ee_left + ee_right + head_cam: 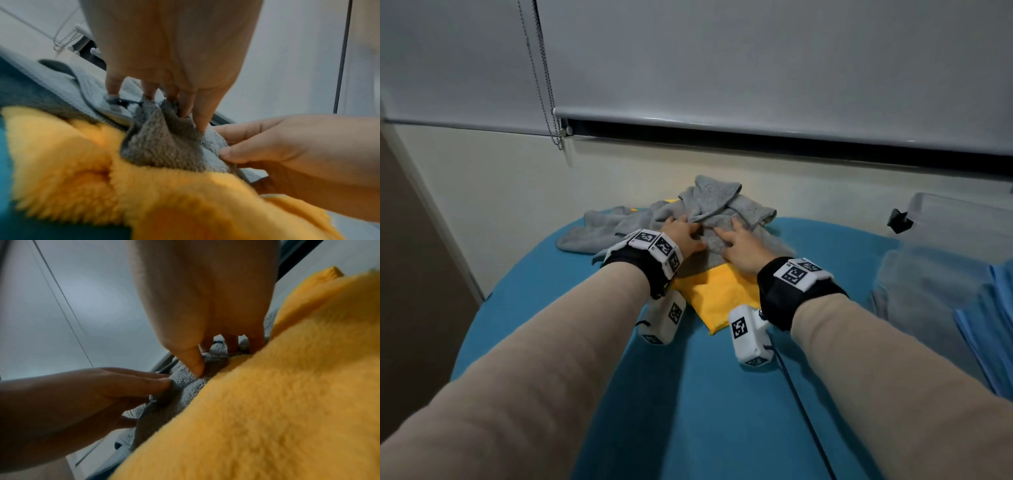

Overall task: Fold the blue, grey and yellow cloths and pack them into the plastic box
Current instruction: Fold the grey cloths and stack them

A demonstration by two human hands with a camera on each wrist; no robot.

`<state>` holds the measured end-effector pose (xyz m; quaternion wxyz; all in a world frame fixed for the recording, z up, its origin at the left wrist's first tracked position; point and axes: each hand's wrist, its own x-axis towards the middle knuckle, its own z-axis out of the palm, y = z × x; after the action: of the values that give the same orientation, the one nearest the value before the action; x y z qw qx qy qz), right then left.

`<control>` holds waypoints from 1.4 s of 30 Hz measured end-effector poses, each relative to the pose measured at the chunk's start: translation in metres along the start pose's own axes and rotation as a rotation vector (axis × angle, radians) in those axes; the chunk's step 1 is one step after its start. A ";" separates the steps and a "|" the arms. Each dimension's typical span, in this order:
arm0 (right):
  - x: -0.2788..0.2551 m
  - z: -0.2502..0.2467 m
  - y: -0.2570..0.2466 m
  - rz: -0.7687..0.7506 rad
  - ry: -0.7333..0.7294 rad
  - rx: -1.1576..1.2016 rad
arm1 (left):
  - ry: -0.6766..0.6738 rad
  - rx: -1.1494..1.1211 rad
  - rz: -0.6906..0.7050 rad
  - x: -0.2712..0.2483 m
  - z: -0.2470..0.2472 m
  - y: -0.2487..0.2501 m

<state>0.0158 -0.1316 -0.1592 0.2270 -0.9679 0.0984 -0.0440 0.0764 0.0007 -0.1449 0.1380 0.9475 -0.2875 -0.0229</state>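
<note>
A: Status on grip?

B: Both on the grey cloth [709, 219]. Left hand [683, 234] bunching a fold between thumb and curled fingers [186, 105], per left wrist view. Right hand [739, 248] just beside it, fingers [232, 344] dug into the pile, thumb pressed on top. Looks like a light pinch, not a full fist. Nothing else held.

A: Location?

B: Crumpled heap on the teal surface [688, 394], directly under both hands, peaked just beyond the fingertips. Yellow cloth [717, 294] under it, sticking out toward the wrists. Plastic box [962, 219] well off to the right of the grip, blue cloth [993, 329] below that on the same side.

A: Orientation, long axis?

B: Hard to call while bunched. Roughly sideways across the grip: one tail trailing out left of the left hand, hump beyond the right. No clean edge or corner exposed.

A: Risks?

B: Judgement only:
- Fleece on fleece. Lifting grey likely drags yellow along, since the near fold sits right on it.
- Grip mid-panel, not on corners. Shaking out from there probably gives a twisted sheet, skewed fold.
- Hands nearly touching. Little span to spread, so left tail may stay snagged.
- Wrist camera cable [801, 404] trailing below the right wrist. Possible catch on a wide sweep toward the box.
</note>
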 end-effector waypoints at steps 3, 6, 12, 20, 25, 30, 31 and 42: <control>0.004 0.001 0.005 -0.014 -0.025 -0.027 | 0.261 -0.155 -0.025 0.003 -0.002 0.002; 0.002 0.001 0.004 -0.024 -0.014 0.010 | 0.544 -0.450 0.053 -0.008 -0.014 0.010; -0.014 0.003 0.002 0.063 0.275 0.338 | 0.507 -0.823 0.288 -0.052 -0.034 0.043; -0.079 -0.039 -0.008 0.034 0.547 0.585 | 0.389 -0.785 0.506 -0.126 -0.063 0.093; -0.145 -0.060 -0.021 -0.007 0.637 0.487 | 0.537 -0.548 0.275 -0.155 -0.083 0.089; -0.199 -0.072 -0.014 -0.058 0.699 0.437 | 0.764 -0.653 0.074 -0.183 -0.095 0.090; -0.210 -0.070 -0.013 -0.063 0.696 0.453 | 0.787 -0.666 0.046 -0.189 -0.093 0.088; -0.284 -0.056 0.008 0.070 0.584 -0.051 | 0.667 -0.146 -0.161 -0.250 -0.034 0.022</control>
<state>-0.2704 -0.1032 -0.1249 0.1661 -0.9156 0.1942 -0.3105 -0.1391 0.1296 -0.1154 0.2894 0.9101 -0.1484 0.2567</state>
